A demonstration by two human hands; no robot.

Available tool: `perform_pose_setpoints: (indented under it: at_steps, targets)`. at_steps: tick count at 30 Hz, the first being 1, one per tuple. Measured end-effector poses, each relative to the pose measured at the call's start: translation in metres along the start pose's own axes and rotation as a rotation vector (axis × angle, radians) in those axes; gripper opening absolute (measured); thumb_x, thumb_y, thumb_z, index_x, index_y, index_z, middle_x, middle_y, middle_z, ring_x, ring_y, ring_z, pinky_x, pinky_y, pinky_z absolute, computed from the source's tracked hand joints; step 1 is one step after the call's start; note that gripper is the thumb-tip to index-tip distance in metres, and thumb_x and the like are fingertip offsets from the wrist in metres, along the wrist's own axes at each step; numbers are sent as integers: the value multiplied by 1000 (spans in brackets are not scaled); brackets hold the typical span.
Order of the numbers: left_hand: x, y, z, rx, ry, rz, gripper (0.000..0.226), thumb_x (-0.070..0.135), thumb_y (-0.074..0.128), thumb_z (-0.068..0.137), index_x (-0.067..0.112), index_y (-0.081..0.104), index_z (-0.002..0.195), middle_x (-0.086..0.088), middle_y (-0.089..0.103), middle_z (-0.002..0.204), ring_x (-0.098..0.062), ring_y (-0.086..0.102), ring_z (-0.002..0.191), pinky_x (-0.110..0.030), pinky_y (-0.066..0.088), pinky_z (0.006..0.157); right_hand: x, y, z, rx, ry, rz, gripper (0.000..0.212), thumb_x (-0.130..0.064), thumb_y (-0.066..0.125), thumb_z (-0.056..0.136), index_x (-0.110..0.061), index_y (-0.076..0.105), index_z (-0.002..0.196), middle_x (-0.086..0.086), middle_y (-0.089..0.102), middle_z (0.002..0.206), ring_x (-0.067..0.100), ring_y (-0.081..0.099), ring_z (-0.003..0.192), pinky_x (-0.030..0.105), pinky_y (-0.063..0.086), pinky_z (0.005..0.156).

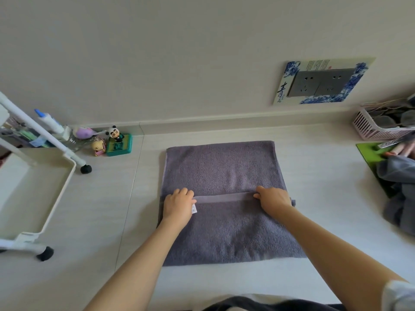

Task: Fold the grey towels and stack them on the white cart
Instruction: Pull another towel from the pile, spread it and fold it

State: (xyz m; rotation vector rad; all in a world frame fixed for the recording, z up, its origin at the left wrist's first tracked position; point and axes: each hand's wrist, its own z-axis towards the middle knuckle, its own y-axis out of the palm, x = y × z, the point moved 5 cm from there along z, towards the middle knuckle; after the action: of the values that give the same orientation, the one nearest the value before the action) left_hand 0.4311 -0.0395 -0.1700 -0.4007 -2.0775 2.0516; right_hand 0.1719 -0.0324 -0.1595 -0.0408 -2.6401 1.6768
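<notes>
Left hand [178, 206] and right hand [272, 198]: fingers curled down over the hemmed edge [224, 197] of the folded-over flap, one at each end of it; whether pinching or merely pressing the hem, cannot tell.

Grey terry-cloth towel [224, 176]: lying flat on the pale wood-grain floor, centred in the scene, near flap brought roughly halfway up over the far portion. Small white care label [194, 208] showing beside the left thumb.

Handling, as judged: soft, limp, light; no stiffness to hold a shape unsupported. Looped pile likely to grip itself, so layers unlikely to slide. Best taken at the corners or along the flat woven hem, both ends together, to keep the edge straight. Not fragile.

Appearance: uniform dull grey-violet, matte, lightly creased.

White plastic rolling cart [56, 194] with black castors: left, well apart from the towel. Loose heap of further grey cloth [399, 187]: far right.
</notes>
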Motion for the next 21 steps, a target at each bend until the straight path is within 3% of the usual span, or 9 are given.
perform_pose_setpoints:
  at_steps: [2,4,6,8,11,12,14,17,21]
  targets:
    - [-2,2,2,-28,-55,12,28,24,87,62,13,61,65,-3,61,64,-25,59,56,-30,40,43,0,2,2,-7,20,6,30,-30,27,103,-18,50,119,12,64,110,31,61,101,33,43,73]
    - [0,1,3,-63,-84,-16,17,26,73,80,11,64,81,-6,65,82,-28,62,76,-36,44,59,1,4,5,-16,36,24,30,-28,27,103,-17,50,119,13,63,112,31,60,103,33,43,75]
    - [1,1,4,-108,-120,0,21,30,50,96,13,60,105,-5,61,107,-28,56,101,-38,40,82,-1,4,6,-26,58,43,30,-29,27,103,-16,49,118,12,63,115,31,59,105,33,41,74]
    - [1,3,2,-120,-180,26,25,33,49,96,15,55,113,-3,57,114,-26,51,108,-38,32,91,-2,6,4,8,72,14,31,-33,28,102,-16,48,118,9,61,119,29,56,110,34,39,82]
    - [14,-5,-7,93,-179,-48,29,22,74,75,11,63,99,-8,63,105,-29,59,100,-46,38,93,-6,8,-6,258,69,-66,34,-38,33,99,-17,49,122,2,54,126,25,43,123,41,18,110]
    - [23,-5,-13,167,-131,-108,29,20,69,76,9,65,103,-11,64,112,-31,60,106,-48,39,99,-12,7,-15,381,29,-42,32,-33,39,97,-16,52,121,4,54,125,26,45,123,43,12,112]
    - [51,-2,-27,191,-9,-233,40,24,49,83,5,64,115,-14,59,127,-31,55,120,-50,30,107,-36,12,-35,562,-112,44,32,-26,46,88,-15,61,114,8,61,120,28,55,116,45,15,109]
    - [84,14,-49,36,72,-278,56,33,41,81,5,58,127,-13,49,140,-29,45,131,-46,19,109,-72,47,-58,466,-284,156,44,-34,40,85,-20,63,119,5,60,129,27,55,121,42,21,109]
    - [72,37,-64,-37,52,-249,61,41,42,84,20,42,142,-5,36,150,-25,31,139,-48,18,111,-61,82,-63,349,-219,180,50,-42,36,91,-27,45,138,1,45,144,24,40,134,38,15,113]
